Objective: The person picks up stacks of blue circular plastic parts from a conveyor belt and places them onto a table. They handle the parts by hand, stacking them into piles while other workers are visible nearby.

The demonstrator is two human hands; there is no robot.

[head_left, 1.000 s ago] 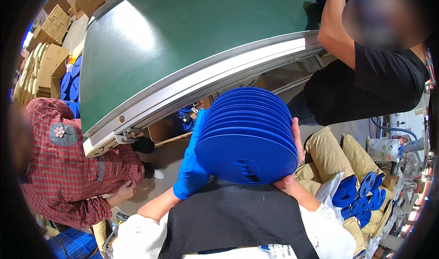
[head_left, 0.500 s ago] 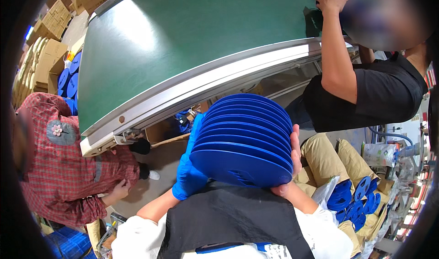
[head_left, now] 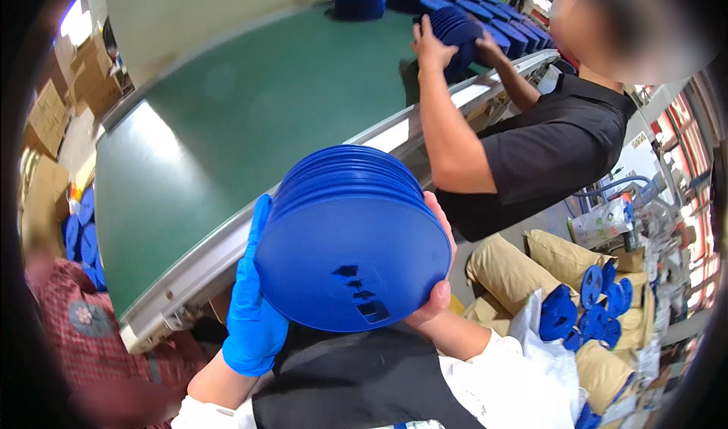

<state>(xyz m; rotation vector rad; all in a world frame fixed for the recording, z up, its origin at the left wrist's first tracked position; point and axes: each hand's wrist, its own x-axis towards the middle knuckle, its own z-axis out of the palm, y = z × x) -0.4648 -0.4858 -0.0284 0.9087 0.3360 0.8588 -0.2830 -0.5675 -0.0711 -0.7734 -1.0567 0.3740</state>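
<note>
A thick stack of round blue plastic discs [head_left: 341,236] is held up in front of my chest, its front disc facing me with a few small dark cut-outs low on it. My left hand [head_left: 256,300], in a blue glove, is pressed against the stack's left side. Bare, my right hand [head_left: 438,292] grips the opposite side, its thumb showing at the front lower edge and its other fingers partly hidden behind. The discs sit close together, with narrow ridges visible along the top.
Beyond the stack lies a green conveyor belt [head_left: 227,133] with a metal edge rail. Blue disc stacks [head_left: 360,3] stand at its far end. A co-worker in black [head_left: 546,141] handles discs at right; another person in a red checked shirt [head_left: 91,323] is at left. Paper sacks [head_left: 504,266] lie at right.
The discs, fanned apart before, are now closer together, and the front one faces me more squarely. My view has swung toward the belt's far end. Both hands stay on the stack.
</note>
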